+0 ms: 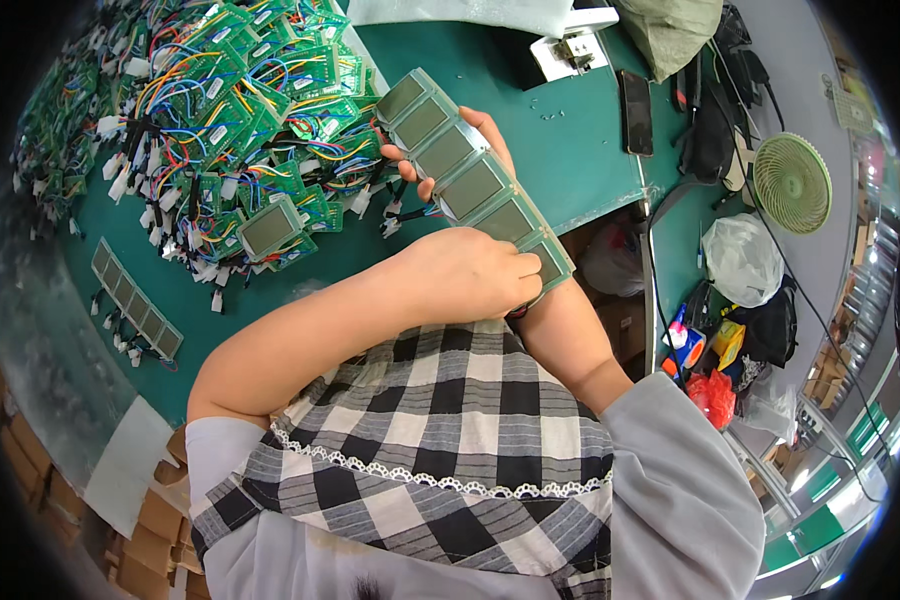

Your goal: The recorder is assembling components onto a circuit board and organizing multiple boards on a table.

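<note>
Strip (pixel 473 190) held over near edge of worktop (pixel 565 140), right hand (pixel 495 138) clamped round it, left hand (pixel 475 265) bunched at its near end, grip unclear; work on it seems unfinished, second strip (pixel 135 298) by left edge, boards (pixel 305 72) heaped toward far-left corner, done or pending undeterminable.

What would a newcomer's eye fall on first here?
Probably the big heap of wired green circuit boards filling the upper left. Then the strip of grey display modules near the centre, held by the right hand, with the left hand at its lower end. A green fan shows at right.
</note>
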`<state>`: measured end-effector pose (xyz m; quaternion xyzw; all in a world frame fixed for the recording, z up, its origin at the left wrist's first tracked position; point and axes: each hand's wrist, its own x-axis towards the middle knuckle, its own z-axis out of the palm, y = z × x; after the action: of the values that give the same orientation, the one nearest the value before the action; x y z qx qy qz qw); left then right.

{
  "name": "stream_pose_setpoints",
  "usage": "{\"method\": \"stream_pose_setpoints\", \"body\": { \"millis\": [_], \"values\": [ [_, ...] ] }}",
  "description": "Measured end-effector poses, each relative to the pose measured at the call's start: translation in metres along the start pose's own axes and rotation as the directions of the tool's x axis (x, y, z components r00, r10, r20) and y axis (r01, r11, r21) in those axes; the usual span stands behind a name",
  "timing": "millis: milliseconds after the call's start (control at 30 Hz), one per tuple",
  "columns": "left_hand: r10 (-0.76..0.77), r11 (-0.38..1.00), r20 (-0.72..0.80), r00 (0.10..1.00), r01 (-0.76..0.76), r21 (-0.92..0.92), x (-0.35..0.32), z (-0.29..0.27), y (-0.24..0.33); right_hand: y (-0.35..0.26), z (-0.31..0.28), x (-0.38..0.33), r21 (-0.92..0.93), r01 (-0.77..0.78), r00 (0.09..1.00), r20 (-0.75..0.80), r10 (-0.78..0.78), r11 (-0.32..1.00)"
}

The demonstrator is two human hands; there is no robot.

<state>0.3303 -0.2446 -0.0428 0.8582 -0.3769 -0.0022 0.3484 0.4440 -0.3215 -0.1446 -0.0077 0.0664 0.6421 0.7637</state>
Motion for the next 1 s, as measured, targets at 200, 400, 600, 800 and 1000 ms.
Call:
{"method": "stream_pose_setpoints", "body": {
  "millis": [200, 400, 600, 800, 1000],
  "values": [
    [0.032, 0.999, 0.048, 0.998, -0.032, -0.009, 0.004, 0.001, -0.006, -0.001, -0.007, -0.002, -0.01, 0.023, 0.999, -0.035, -0.023, 1.0],
    [0.045, 0.999, 0.066, 0.997, -0.043, -0.029, 0.006, 0.001, -0.008, 0.0, -0.004, 0.0, -0.013, 0.017, 1.0, -0.025, -0.017, 1.0],
    [0.055, 0.997, 0.135, 0.989, -0.047, -0.062, 0.011, -0.005, -0.011, 0.001, -0.009, -0.001, 0.017, 0.029, 0.999, -0.027, -0.029, 0.999],
    [0.036, 0.999, 0.177, 0.984, -0.037, 0.005, 0.015, 0.0, -0.007, 0.001, -0.01, -0.001, 0.008, 0.019, 1.0, -0.002, -0.019, 1.0],
    [-0.026, 0.998, 0.088, 0.996, 0.031, -0.061, 0.008, -0.001, -0.009, 0.001, -0.008, -0.003, 0.043, 0.024, 0.999, -0.047, -0.022, 0.999]
  ]
}}
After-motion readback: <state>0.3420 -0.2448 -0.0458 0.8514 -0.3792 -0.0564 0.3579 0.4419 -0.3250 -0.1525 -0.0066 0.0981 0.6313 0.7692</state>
